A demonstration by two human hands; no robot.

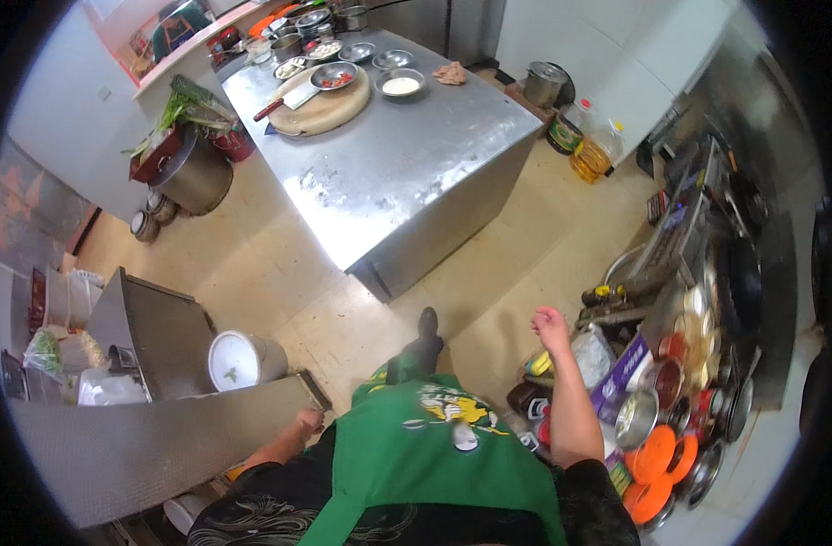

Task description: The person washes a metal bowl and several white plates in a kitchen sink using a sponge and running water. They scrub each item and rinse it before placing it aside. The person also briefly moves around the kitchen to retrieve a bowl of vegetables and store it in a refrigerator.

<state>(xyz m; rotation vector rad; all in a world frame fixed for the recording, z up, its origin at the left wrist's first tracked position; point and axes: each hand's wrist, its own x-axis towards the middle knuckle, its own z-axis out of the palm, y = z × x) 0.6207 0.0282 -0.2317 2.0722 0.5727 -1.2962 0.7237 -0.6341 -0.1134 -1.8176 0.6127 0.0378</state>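
I stand in a kitchen in a green apron (434,446), one foot forward on the tiled floor. Out to my right, in mid-air, is my right hand (550,328), its fingers loosely curled with nothing visible in them. It hangs beside the crowded cooking side, nearest to a pale plastic bag (593,353). My left hand (309,420) is low by my left hip, close to the end of a metal counter (188,437). Its fingers look curled in; I see nothing in them. Whether that hand touches the counter, I cannot tell.
Ahead stands a steel table (416,155) bearing a round chopping board (343,114), a cleaver (297,96) and several metal bowls. A white-lidded bucket (243,361) is at left, a large pot (196,177) beyond. Oil bottles (598,152) and orange lids (650,455) are at right.
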